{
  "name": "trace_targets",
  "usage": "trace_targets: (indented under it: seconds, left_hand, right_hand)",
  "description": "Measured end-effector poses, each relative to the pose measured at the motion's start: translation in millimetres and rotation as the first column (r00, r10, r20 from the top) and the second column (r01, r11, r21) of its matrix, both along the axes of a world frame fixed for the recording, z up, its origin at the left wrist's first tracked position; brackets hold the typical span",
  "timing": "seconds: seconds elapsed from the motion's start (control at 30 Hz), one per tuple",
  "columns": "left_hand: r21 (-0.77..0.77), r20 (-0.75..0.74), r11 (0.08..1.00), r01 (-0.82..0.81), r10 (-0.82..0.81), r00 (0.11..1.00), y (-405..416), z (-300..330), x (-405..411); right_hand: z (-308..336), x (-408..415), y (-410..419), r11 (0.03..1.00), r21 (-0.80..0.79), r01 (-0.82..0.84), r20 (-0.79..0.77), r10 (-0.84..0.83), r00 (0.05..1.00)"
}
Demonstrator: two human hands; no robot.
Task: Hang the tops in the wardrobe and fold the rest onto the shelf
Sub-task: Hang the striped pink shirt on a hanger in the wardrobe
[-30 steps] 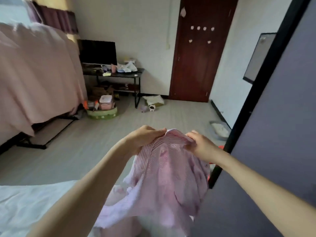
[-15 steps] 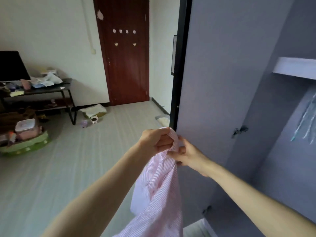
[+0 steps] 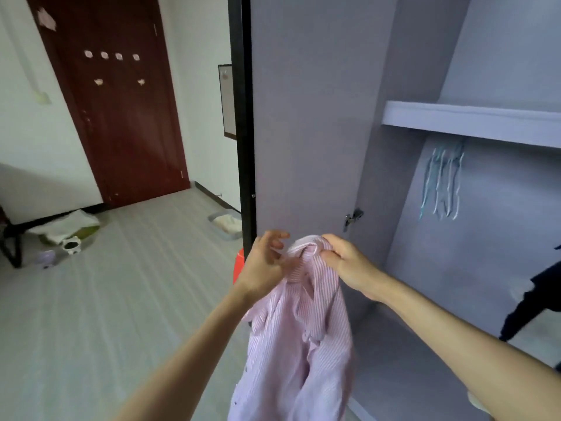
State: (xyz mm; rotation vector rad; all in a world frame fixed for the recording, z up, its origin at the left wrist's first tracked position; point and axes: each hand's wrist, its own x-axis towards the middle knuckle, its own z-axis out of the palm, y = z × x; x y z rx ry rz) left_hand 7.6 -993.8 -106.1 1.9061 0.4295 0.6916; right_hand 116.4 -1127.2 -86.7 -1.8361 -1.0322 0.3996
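Grey wardrobe (image 3: 501, 268) stands open ahead. Right fingers (image 3: 329, 255) pinch the collar of the pink striped shirt (image 3: 303, 344); the left hand (image 3: 262, 262) holds the collar's other side, some fingers loose. Its length hangs straight down. Pale hangers (image 3: 441, 183) hang up-right under the shelf (image 3: 473, 123), nearer the right hand (image 3: 349, 264).
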Motion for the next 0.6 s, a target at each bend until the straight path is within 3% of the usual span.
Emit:
trace_targets:
  seconds: [0.1, 0.17, 0.4, 0.6]
  left_hand:
    - [0.286, -0.177, 0.953, 0.098, -0.048, 0.983, -6.6, -20.9, 22.8]
    - [0.317, -0.224, 0.948, 0.015, 0.059, 0.973, -7.8, -27.7, 32.1]
    - [0.384, -0.102, 0.923, 0.012, 0.03, 0.994, -42.3, -2.7, 107.9]
    - [0.429, 0.067, 0.903, 0.017, -0.051, 0.996, -81.6, 15.6, 197.2]
  right_hand:
    - [9.1, 10.9, -14.7, 0.998, 0.016, 0.062, -0.001, -0.062, 0.998]
    - [14.9, 19.2, -24.6, 0.996, 0.042, 0.082, -0.002, -0.082, 0.997]
    - [22.5, 89.7, -82.6, 0.919, 0.183, 0.349, -0.016, -0.353, 0.936]
    - [-7.9, 185.3, -121.1, 0.881, 0.067, 0.469, -0.04, -0.467, 0.883]
